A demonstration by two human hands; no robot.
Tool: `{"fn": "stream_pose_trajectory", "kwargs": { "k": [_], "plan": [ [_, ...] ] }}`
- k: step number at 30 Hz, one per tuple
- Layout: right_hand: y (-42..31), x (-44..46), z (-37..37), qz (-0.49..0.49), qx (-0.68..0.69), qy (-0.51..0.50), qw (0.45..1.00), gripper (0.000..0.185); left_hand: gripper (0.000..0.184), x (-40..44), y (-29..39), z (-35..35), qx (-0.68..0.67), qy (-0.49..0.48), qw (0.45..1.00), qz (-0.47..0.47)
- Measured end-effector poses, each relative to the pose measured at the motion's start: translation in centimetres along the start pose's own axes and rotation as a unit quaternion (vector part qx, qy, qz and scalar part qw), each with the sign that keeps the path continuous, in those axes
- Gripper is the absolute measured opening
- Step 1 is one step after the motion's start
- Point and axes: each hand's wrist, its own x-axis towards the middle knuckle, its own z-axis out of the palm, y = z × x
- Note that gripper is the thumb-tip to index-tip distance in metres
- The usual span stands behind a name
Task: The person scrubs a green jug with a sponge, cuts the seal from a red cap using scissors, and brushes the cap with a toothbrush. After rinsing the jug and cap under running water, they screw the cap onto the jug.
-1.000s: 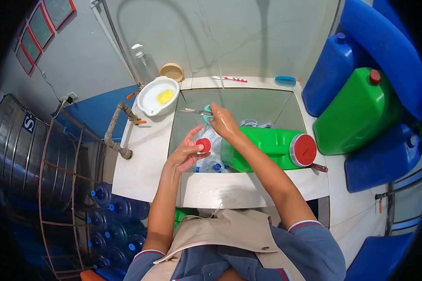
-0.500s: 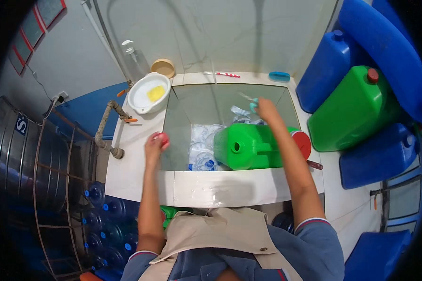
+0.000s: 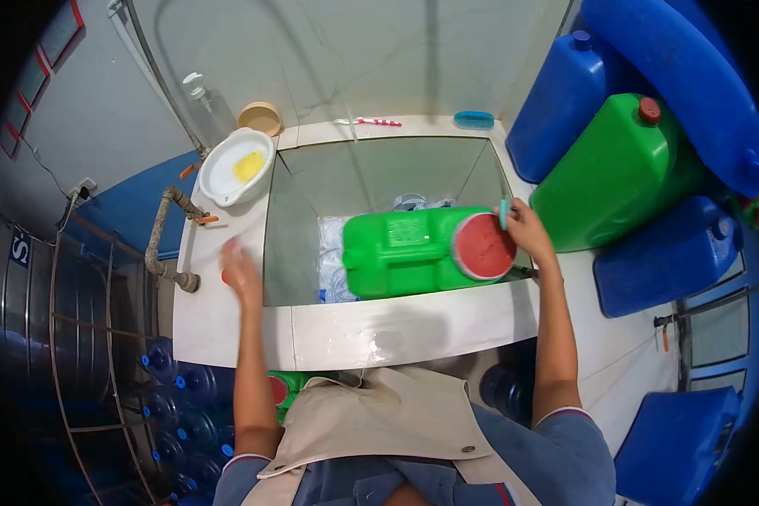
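A green jerry can lies on its side across the sink, its wide red lid at the right end. My right hand is beside that lid, fingers closed around a small teal-handled tool whose working end I cannot make out. My left hand is over the white counter left of the sink, slightly blurred. A small red cap shows at the edge of its curled fingers, mostly hidden. Clear plastic pieces lie in the sink under and beside the can.
A white basin with a yellow sponge stands at the back left, near the tap pipe. A blue brush and a red-and-white toothbrush lie on the back ledge. Blue and green jerry cans crowd the right.
The green can has turned, so its small opening no longer shows and the red lid faces up. My right hand came down toward the lid; my left hand stays left with the red cap.
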Motion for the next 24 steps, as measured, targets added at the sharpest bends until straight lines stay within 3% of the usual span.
{"fn": "stream_pose_trajectory", "kwargs": {
  "k": [1, 2, 3, 4, 5, 7, 11, 13, 14, 15, 16, 18, 19, 20, 21, 22, 23, 24],
  "plan": [
    [-0.7, -0.2, 1.4, -0.044, 0.015, -0.015, 0.999, 0.024, 0.031, -0.9, 4.9, 1.1, -0.157, -0.067, 0.985, -0.022],
    [-1.5, -0.6, 3.0, -0.045, 0.015, -0.019, 0.999, 0.024, 0.032, -1.3, 9.9, 1.7, -0.206, -0.171, 0.963, -0.046],
    [-2.4, -1.0, 4.7, -0.020, 0.107, -0.020, 0.994, 0.021, 0.031, -2.6, 13.0, 3.0, -0.286, -0.242, 0.926, -0.045],
    [-3.3, -1.6, 6.5, 0.005, 0.198, -0.019, 0.980, 0.018, 0.031, -3.7, 15.7, 4.5, -0.256, -0.279, 0.926, 0.002],
    [-4.3, -2.7, 8.2, -0.028, 0.248, 0.006, 0.968, 0.016, 0.031, -4.7, 17.5, 5.8, -0.268, -0.322, 0.905, 0.070],
    [-6.5, -5.2, 11.6, -0.073, 0.303, 0.046, 0.949, 0.014, 0.032, -6.7, 19.4, 8.1, -0.281, -0.316, 0.895, 0.141],
    [-8.7, -5.6, 18.9, -0.138, 0.306, 0.168, 0.927, 0.020, 0.036, -8.9, 17.8, 8.5, -0.210, -0.196, 0.956, 0.067],
    [-10.3, -4.7, 18.9, -0.089, 0.095, 0.066, 0.989, 0.032, 0.038, -10.4, 17.4, 7.7, -0.210, -0.173, 0.962, 0.013],
    [-11.4, -3.5, 18.3, -0.092, 0.094, 0.064, 0.989, 0.032, 0.040, -10.8, 17.2, 7.3, -0.211, -0.145, 0.966, -0.037],
    [-12.8, -2.1, 17.6, -0.093, 0.015, -0.085, 0.992, 0.036, 0.055, -12.0, 16.0, 7.3, -0.226, -0.183, 0.955, -0.064],
    [-13.8, -0.6, 17.5, -0.089, -0.063, -0.233, 0.966, 0.040, 0.055, -12.9, 15.6, 6.3, -0.222, -0.184, 0.955, -0.066],
    [-13.5, 3.9, 19.7, -0.111, 0.045, -0.435, 0.892, 0.045, 0.074, -14.2, 15.5, 4.4, -0.159, -0.298, 0.934, -0.113],
    [-13.2, 5.2, 21.7, -0.111, 0.048, -0.436, 0.892, 0.045, 0.087, -13.9, 14.8, 3.7, -0.123, -0.367, 0.914, -0.120],
    [-13.1, 6.3, 23.9, -0.123, 0.060, -0.493, 0.859, 0.045, 0.087, -12.7, 16.0, 2.7, -0.120, -0.367, 0.915, -0.119],
    [-13.0, 6.8, 25.0, -0.132, 0.070, -0.548, 0.823, 0.045, 0.083, -10.5, 18.3, 1.2, -0.023, -0.338, 0.941, 0.008],
    [-13.1, 7.1, 24.9, -0.132, 0.071, -0.550, 0.821, 0.045, 0.080, -8.8, 19.7, 0.7, 0.074, -0.301, 0.941, 0.133],
    [-13.3, 7.4, 24.7, -0.048, 0.235, -0.480, 0.844, 0.048, 0.080, -7.4, 19.8, 1.5, 0.076, -0.299, 0.942, 0.133],
    [-13.4, 7.8, 24.5, 0.038, 0.391, -0.390, 0.833, 0.051, 0.077, -5.8, 19.8, 2.5, 0.079, -0.325, 0.911, 0.241]
  ]
}}
